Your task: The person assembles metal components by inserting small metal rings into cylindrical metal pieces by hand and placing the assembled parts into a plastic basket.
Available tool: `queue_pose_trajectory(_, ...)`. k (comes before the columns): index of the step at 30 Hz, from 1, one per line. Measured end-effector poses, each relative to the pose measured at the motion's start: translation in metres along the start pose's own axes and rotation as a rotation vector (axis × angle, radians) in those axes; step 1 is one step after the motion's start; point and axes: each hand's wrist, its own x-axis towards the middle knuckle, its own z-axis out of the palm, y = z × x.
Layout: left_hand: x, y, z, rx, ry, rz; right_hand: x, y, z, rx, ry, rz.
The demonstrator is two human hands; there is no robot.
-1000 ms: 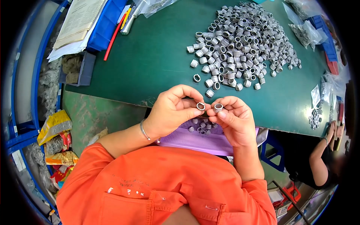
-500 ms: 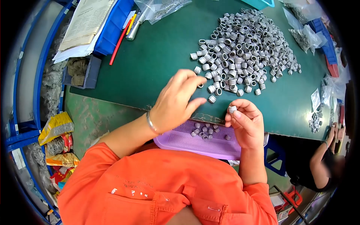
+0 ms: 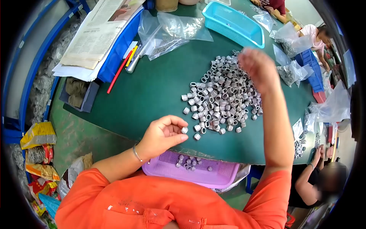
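Observation:
My left hand [image 3: 162,133] is near the table's front edge, its thumb and fingers closed round a small grey metal ring [image 3: 184,130]. My right hand [image 3: 259,68] reaches over the far right side of a large pile of metal rings [image 3: 225,91]; it is smeared by motion, and what its fingers touch cannot be made out. Below the table edge, a purple basket [image 3: 213,176] holds several of the same rings. The pile lies on the green table [image 3: 152,91].
A turquoise basket [image 3: 232,24] stands at the back. Papers [image 3: 87,42] lie on a blue bin at the left, beside a red pen [image 3: 119,76]. Plastic bags [image 3: 183,28] lie behind. A co-worker's arm [image 3: 307,183] is at the right; other people are at the far right.
My right hand has moved forward, away from the front edge to the pile's far side. My left hand has closed on a ring. The view has shifted, showing more of the table's back.

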Motion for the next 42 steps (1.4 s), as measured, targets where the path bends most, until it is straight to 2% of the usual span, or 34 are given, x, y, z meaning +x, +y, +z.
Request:
queue_pose_trajectory(1, 0.0, 0.0, 0.0, -0.02, 0.022, 0.018, 0.024, -0.006, -0.005, -0.006, 0.047, -0.078)
queue_pose_trajectory(3, 0.001, -0.003, 0.001, 0.009, 0.065, 0.096, 0.064, -0.012, -0.015, 0.182, 0.09, -0.195)
queue_pose_trajectory(5, 0.002, -0.002, 0.003, 0.038, 0.13, 0.142, 0.064, -0.009, -0.012, 0.128, 0.209, -0.218)
queue_pose_trajectory(7, 0.003, -0.003, 0.001, 0.097, 0.149, 0.157, 0.041, 0.004, -0.001, 0.106, 0.185, -0.153)
queue_pose_trajectory(11, 0.004, -0.005, 0.001, 0.182, 0.138, 0.195, -0.056, 0.03, 0.036, -0.558, -0.184, 0.068)
queue_pose_trajectory(13, 0.005, -0.005, 0.001, 0.191, 0.134, 0.188, -0.094, 0.051, 0.035, -0.676, -0.402, -0.007)
queue_pose_trajectory(15, 0.005, -0.006, 0.0, 0.213, 0.116, 0.199, -0.116, 0.058, 0.039, -0.76, -0.548, -0.209)
queue_pose_trajectory(21, 0.004, -0.004, 0.001, 0.266, 0.103, 0.129, -0.133, 0.072, 0.044, -0.747, -0.518, -0.226)
queue_pose_trajectory(23, 0.005, -0.007, 0.002, 0.267, 0.11, 0.17, -0.135, 0.071, 0.046, -0.765, -0.523, -0.227)
queue_pose_trajectory(27, 0.003, -0.013, 0.002, 0.347, 0.126, 0.264, -0.149, 0.075, 0.043, -0.975, -0.553, -0.459)
queue_pose_trajectory(30, 0.004, -0.012, 0.003, 0.473, 0.12, 0.31, -0.165, 0.085, 0.041, -1.199, -0.492, -0.577)
queue_pose_trajectory(35, 0.004, -0.012, 0.004, 0.536, 0.116, 0.325, -0.18, 0.09, 0.031, -1.214, -0.439, -0.525)
queue_pose_trajectory(37, 0.004, -0.013, 0.005, 0.552, 0.107, 0.335, -0.184, 0.093, 0.032, -1.131, -0.27, -0.498)
queue_pose_trajectory(42, 0.003, -0.011, 0.007, 0.646, 0.128, 0.375, -0.191, 0.107, 0.026, -1.05, -0.217, -0.549)
